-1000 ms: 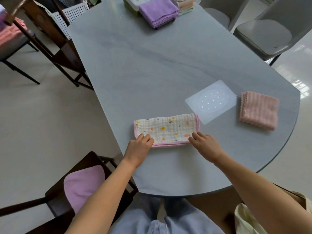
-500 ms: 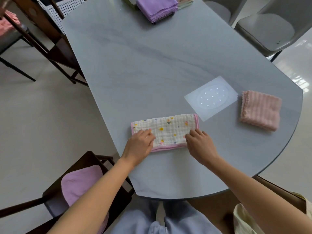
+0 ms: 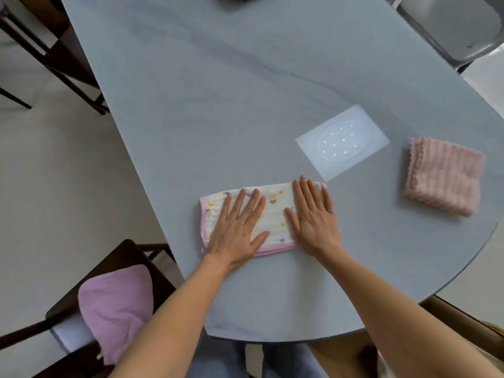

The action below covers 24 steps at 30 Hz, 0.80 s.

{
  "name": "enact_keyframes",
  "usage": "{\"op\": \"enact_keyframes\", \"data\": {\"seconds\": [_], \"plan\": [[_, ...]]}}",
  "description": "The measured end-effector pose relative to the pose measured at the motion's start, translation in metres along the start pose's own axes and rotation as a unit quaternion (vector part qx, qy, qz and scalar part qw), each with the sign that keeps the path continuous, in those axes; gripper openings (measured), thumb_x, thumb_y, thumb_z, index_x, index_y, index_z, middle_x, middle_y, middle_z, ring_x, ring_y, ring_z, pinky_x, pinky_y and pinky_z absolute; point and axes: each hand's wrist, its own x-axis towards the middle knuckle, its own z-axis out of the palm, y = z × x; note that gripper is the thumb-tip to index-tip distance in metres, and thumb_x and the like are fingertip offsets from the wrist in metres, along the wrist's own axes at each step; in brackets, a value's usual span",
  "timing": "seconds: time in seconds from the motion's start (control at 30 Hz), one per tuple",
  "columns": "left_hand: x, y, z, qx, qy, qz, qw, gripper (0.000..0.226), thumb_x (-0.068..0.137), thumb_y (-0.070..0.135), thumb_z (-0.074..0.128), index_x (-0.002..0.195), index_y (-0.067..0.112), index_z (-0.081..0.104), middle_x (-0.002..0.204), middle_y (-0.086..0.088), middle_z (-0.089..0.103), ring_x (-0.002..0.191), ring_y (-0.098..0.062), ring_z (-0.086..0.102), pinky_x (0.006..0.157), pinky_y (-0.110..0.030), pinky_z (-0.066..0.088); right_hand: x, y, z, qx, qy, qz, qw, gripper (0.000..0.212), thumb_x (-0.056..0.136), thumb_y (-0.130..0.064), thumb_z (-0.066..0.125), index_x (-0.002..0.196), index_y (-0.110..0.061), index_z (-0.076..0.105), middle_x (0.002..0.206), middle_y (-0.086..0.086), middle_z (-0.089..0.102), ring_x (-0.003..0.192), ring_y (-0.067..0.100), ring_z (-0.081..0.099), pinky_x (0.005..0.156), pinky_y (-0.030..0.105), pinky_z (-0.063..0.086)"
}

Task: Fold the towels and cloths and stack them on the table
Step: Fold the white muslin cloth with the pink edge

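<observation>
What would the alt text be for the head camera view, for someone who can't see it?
Two hands, the left hand and right hand, press flat on a folded white cloth with pink trim near the edge of a grey table. A folded pink towel lies to the right, and a purple cloth sits on a chair at lower left.

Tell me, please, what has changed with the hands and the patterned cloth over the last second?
Both hands let go of the near edge they were pinching and moved forward: the left hand and right hand now press flat, fingers straight, on the patterned cloth. The cloth remains folded in the same spot; the pink towel and table are unchanged.
</observation>
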Motion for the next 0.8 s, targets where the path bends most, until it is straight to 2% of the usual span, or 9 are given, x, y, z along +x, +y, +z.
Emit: {"op": "enact_keyframes", "data": {"seconds": [0.07,0.13,0.23,0.33,0.4,0.5,0.6,0.73,0.8], "plan": [[0.003,0.000,0.002,0.004,-0.020,-0.014,1.000,0.077,0.089,0.063,0.032,0.152,0.019,0.023,0.160,-0.002,0.015,0.147,-0.031,0.010,0.115,-0.057,0.008,0.002,0.005,0.001,0.044,0.021,0.101,0.994,0.070,0.095,-0.049,0.020,0.151,-0.007,0.017,0.159,0.010,0.013,0.147,0.021,0.010,0.118,0.033,-0.005],[0.001,0.002,0.001,0.005,-0.038,-0.023,0.999,0.081,0.085,0.070,0.030,0.152,0.024,0.023,0.160,-0.002,0.016,0.146,-0.035,0.010,0.112,-0.062,0.009,-0.001,0.006,-0.005,0.123,0.060,0.215,0.967,0.076,0.090,-0.050,0.023,0.146,0.000,0.030,0.152,0.021,0.029,0.141,0.033,0.025,0.115,0.038,0.010],[0.007,0.003,-0.001,0.011,-0.053,-0.024,0.998,0.085,0.081,0.075,0.028,0.152,0.029,0.021,0.160,-0.003,0.016,0.144,-0.042,0.013,0.109,-0.067,0.010,0.010,0.005,-0.021,0.142,0.084,0.300,0.940,0.053,0.090,-0.047,0.040,0.109,-0.002,0.058,0.113,0.019,0.057,0.108,0.038,0.050,0.092,0.043,0.034],[0.010,0.003,-0.003,0.021,-0.062,-0.033,0.997,0.087,0.079,0.078,0.023,0.152,0.033,0.011,0.161,-0.002,0.011,0.144,-0.044,0.008,0.108,-0.070,0.010,0.029,0.000,-0.030,0.260,0.076,0.387,0.881,0.032,0.087,-0.039,0.056,0.090,-0.008,0.055,0.093,0.008,0.061,0.096,0.032,0.055,0.082,0.040,0.042],[0.006,0.006,-0.002,0.022,-0.058,-0.032,0.998,0.087,0.079,0.079,0.022,0.151,0.033,0.010,0.161,-0.002,0.011,0.144,-0.044,0.009,0.108,-0.070,0.010,0.031,-0.004,-0.034,0.324,0.091,0.389,0.857,0.022,0.086,-0.031,0.060,0.087,-0.011,0.048,0.082,0.000,0.054,0.086,0.025,0.052,0.071,0.033,0.039],[0.010,0.008,-0.005,0.025,-0.043,-0.028,0.998,0.087,0.079,0.079,0.024,0.151,0.032,0.013,0.160,-0.002,0.014,0.144,-0.044,0.011,0.108,-0.070,0.011,0.032,-0.008,-0.041,0.358,0.103,0.357,0.857,0.015,0.089,-0.025,0.059,0.088,-0.013,0.050,0.073,-0.007,0.051,0.074,0.017,0.051,0.065,0.027,0.033],[0.016,0.007,-0.007,0.031,-0.036,-0.029,0.998,0.088,0.078,0.080,0.026,0.151,0.032,0.016,0.160,-0.002,0.015,0.144,-0.044,0.011,0.108,-0.069,0.009,0.036,-0.005,-0.038,0.346,0.133,0.312,0.875,0.011,0.092,-0.020,0.056,0.086,-0.011,0.057,0.082,0.001,0.061,0.077,0.020,0.055,0.067,0.028,0.037],[0.012,0.010,-0.002,0.031,-0.043,-0.022,0.998,0.088,0.078,0.080,0.027,0.151,0.031,0.024,0.160,-0.003,0.015,0.144,-0.043,0.012,0.108,-0.069,0.008,0.023,0.005,-0.025,0.323,0.162,0.286,0.888,0.011,0.093,-0.009,0.050,0.083,-0.005,0.053,0.089,0.007,0.056,0.081,0.027,0.053,0.066,0.026,0.032],[0.011,0.011,-0.001,0.024,-0.054,-0.024,0.998,0.089,0.078,0.080,0.026,0.151,0.030,0.023,0.160,-0.004,0.015,0.144,-0.043,0.012,0.108,-0.069,0.008,0.019,0.002,-0.023,0.304,0.156,0.299,0.891,0.008,0.095,-0.011,0.047,0.092,-0.006,0.053,0.101,0.008,0.054,0.089,0.029,0.053,0.071,0.030,0.036]]}}
